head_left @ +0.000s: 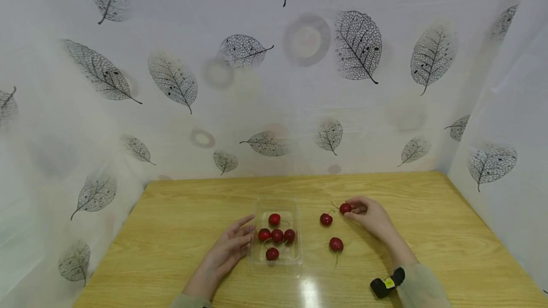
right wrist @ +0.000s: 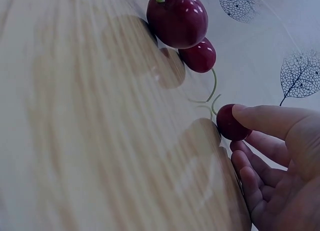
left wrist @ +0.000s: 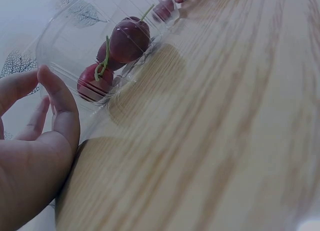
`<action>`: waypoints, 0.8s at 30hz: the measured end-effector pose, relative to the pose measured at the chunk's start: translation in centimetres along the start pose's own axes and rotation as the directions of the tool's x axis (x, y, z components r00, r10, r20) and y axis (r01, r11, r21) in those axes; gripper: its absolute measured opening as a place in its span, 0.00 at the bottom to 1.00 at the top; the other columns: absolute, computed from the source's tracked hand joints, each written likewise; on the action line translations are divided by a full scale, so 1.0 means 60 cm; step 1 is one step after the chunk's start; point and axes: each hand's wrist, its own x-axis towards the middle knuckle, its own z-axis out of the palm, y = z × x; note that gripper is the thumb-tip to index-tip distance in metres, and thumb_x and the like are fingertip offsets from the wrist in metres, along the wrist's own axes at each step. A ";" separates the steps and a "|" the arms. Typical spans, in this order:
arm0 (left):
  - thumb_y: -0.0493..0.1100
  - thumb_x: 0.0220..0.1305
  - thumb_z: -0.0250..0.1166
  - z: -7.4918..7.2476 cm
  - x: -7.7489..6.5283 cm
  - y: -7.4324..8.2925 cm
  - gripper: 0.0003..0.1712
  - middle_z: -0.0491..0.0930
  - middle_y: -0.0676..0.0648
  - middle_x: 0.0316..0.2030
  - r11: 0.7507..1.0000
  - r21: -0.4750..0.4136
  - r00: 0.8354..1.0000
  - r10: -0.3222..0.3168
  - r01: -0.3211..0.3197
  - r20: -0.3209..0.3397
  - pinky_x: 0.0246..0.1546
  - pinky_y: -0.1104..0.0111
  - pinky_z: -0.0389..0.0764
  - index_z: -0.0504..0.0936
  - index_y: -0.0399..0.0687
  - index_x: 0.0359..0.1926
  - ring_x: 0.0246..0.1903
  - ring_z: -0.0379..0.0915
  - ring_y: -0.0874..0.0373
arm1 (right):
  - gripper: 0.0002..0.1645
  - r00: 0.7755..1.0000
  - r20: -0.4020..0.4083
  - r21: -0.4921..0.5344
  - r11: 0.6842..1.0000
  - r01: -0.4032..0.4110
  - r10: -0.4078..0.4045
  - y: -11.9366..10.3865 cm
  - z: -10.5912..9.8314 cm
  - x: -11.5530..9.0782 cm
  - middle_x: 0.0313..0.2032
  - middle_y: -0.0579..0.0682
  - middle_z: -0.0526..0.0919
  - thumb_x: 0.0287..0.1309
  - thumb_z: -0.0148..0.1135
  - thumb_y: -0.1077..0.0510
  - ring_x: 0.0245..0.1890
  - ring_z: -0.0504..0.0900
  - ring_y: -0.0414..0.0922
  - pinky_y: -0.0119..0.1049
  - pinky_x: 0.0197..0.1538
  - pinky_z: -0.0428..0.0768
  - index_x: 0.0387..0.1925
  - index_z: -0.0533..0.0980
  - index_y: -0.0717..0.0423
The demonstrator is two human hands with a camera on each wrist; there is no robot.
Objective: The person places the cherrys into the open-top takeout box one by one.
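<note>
My right hand (head_left: 372, 216) pinches a dark red cherry (right wrist: 230, 123) between thumb and fingers, low at the wooden tabletop. That cherry's thin green stem points away from the hand. Two more cherries lie loose to its left: one close by (head_left: 326, 219) and another nearer the front (head_left: 336, 244). A clear plastic box (head_left: 298, 255) stands left of them, with several stemmed cherries (head_left: 277, 236) on its bottom. Beside the box's left wall is my left hand (head_left: 229, 248), fingers relaxed and spread, fingertips right at the wall. The left wrist view shows its thumb and fingers near the box's corner.
The wooden table (head_left: 171, 232) reaches back to a white hanging sheet (head_left: 265, 99) printed with leaf skeletons, which also runs along both sides. A black strap with a small device (head_left: 385, 285) sits on my right wrist. Light reflects off the table's front.
</note>
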 end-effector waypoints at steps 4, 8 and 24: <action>0.33 0.78 0.58 0.000 0.001 0.000 0.35 0.73 0.54 0.59 1.000 -0.004 1.000 -0.006 0.006 -0.006 0.49 0.77 0.79 0.62 0.52 0.81 0.51 0.75 0.67 | 0.24 1.000 0.002 -0.001 1.000 0.013 -0.013 -0.001 0.000 0.000 0.51 0.62 0.87 0.65 0.75 0.57 0.46 0.85 0.49 0.38 0.47 0.81 0.58 0.81 0.64; 0.32 0.78 0.58 -0.001 0.001 0.000 0.34 0.72 0.53 0.59 1.000 -0.006 1.000 -0.003 0.003 -0.005 0.49 0.76 0.79 0.63 0.53 0.80 0.51 0.75 0.67 | 0.23 1.000 -0.003 -0.002 1.000 0.022 -0.022 0.000 0.000 0.000 0.50 0.62 0.88 0.65 0.75 0.58 0.45 0.84 0.47 0.37 0.46 0.81 0.58 0.82 0.65; 0.32 0.79 0.57 -0.005 0.002 -0.005 0.31 0.73 0.54 0.59 0.999 -0.026 1.000 0.019 -0.019 0.019 0.48 0.77 0.79 0.68 0.58 0.76 0.49 0.75 0.68 | 0.27 1.000 -0.018 0.056 0.998 -0.021 0.022 0.001 -0.004 -0.003 0.53 0.62 0.86 0.67 0.73 0.55 0.48 0.84 0.46 0.35 0.49 0.81 0.62 0.79 0.64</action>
